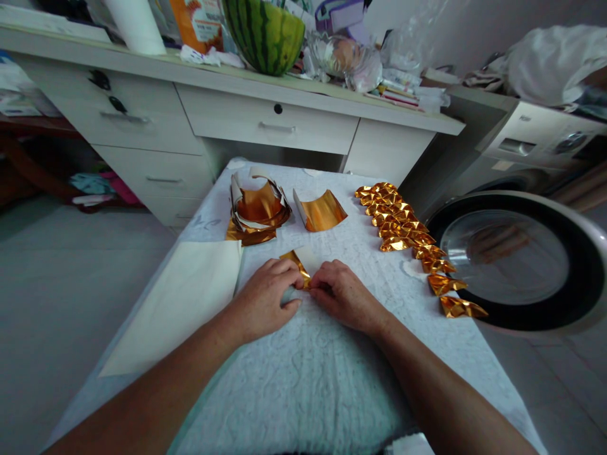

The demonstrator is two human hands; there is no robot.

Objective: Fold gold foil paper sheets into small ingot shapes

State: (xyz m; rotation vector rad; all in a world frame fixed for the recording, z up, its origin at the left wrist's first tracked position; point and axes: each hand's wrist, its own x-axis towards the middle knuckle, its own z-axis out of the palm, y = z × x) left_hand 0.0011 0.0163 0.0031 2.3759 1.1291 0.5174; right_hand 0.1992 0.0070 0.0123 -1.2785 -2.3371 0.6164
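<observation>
A small gold foil sheet (294, 258), partly folded and showing a pale side, lies at the middle of the cloth-covered table. My left hand (267, 296) has its fingertips on the sheet's left and near part, with the thumb lower down. My right hand (349, 294) pinches the sheet's near right corner between thumb and fingers. Behind the hands stands a curled stack of gold sheets (258, 205), and beside it rests a single curved gold sheet (322, 212). Several folded gold pieces (401, 221) form rows along the table's right side.
Large pale paper (190, 297) covers part of the table's left side. Beyond the table, a counter (203, 74) carries a cut watermelon (265, 35) and plastic bags. A washing machine's open round door (512, 253) is close to the right edge.
</observation>
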